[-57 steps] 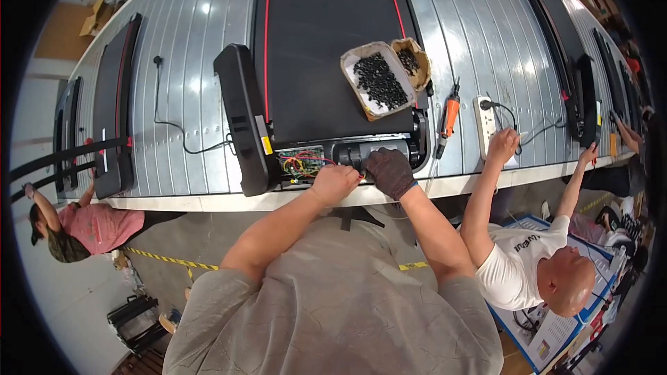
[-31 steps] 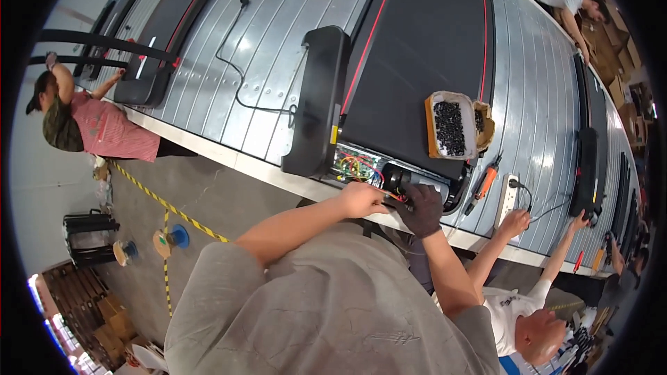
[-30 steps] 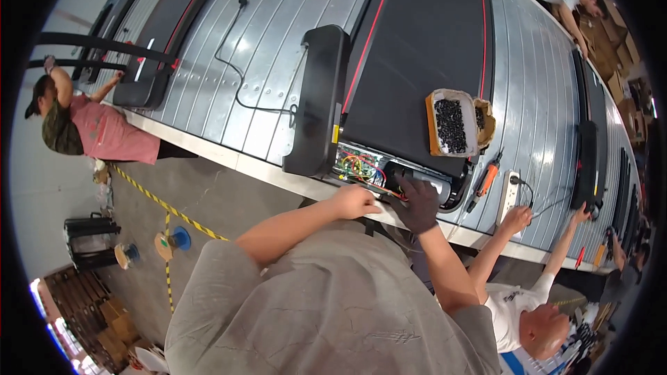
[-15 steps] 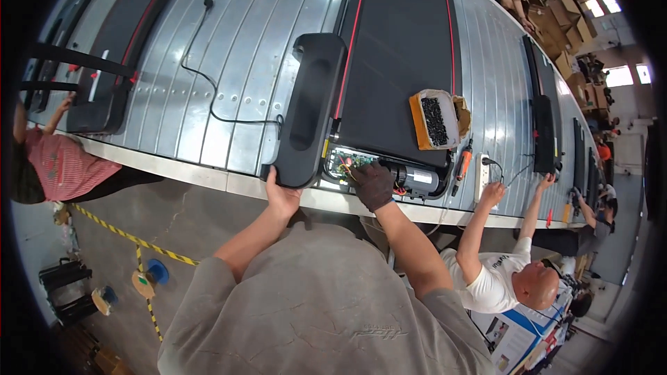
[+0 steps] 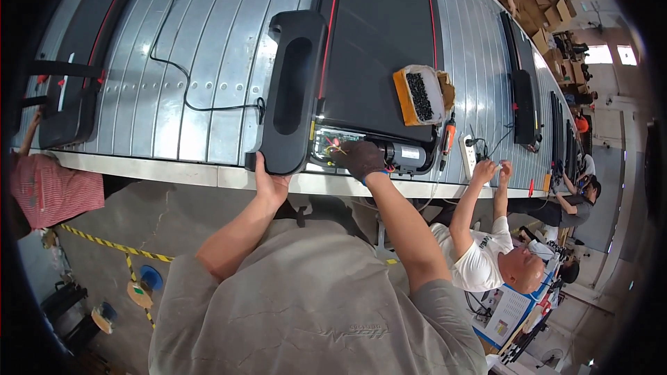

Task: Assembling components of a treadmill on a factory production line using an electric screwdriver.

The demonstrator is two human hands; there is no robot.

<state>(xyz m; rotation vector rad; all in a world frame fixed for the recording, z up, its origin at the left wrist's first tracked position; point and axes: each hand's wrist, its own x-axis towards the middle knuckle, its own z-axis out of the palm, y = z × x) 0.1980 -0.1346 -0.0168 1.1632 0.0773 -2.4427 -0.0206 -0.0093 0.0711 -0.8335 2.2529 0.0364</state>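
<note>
- Left hand (image 5: 272,186): bare, gripping the near end of the cover; thumb visible, other fingers mostly hidden beneath.
- Right hand (image 5: 363,160): dark knit glove, blue edge at the wrist; fingertips concealed over the circuit board, so whether they pinch anything cannot be told.
- Cover (image 5: 292,90): long, moulded black plastic, rounded corners, elongated hollow; reaches away from the left hand. Contact between its underside and the tabletop cannot be made out.
- Circuit board (image 5: 322,142): green, small parts; just left of the right hand, partly under the glove.
- Wires (image 5: 335,144): thin, red and yellow, tangled at the right hand's fingers; ends hidden.
- Motor (image 5: 406,157): dark grey cylinder, pale label; just right of the right hand.
- Deck (image 5: 375,35): flat, matte black, red side stripes; beyond the right hand, far end cut off.
- Box (image 5: 403,99): orange outside, pale lining; on the deck, beyond the right hand. Black pieces (image 5: 419,96) inside, too small to tell apart.
- Screwdriver (image 5: 449,139): orange and black; right of the right hand.
- Cord (image 5: 186,87): thin, black, plug at the far end; beyond and left of the left hand.
- Tabletop (image 5: 208,121): shiny ribbed metal.
- Co-worker (image 5: 59,184): striped red garment, far left of the left hand; head lost at the dark rim.
</note>
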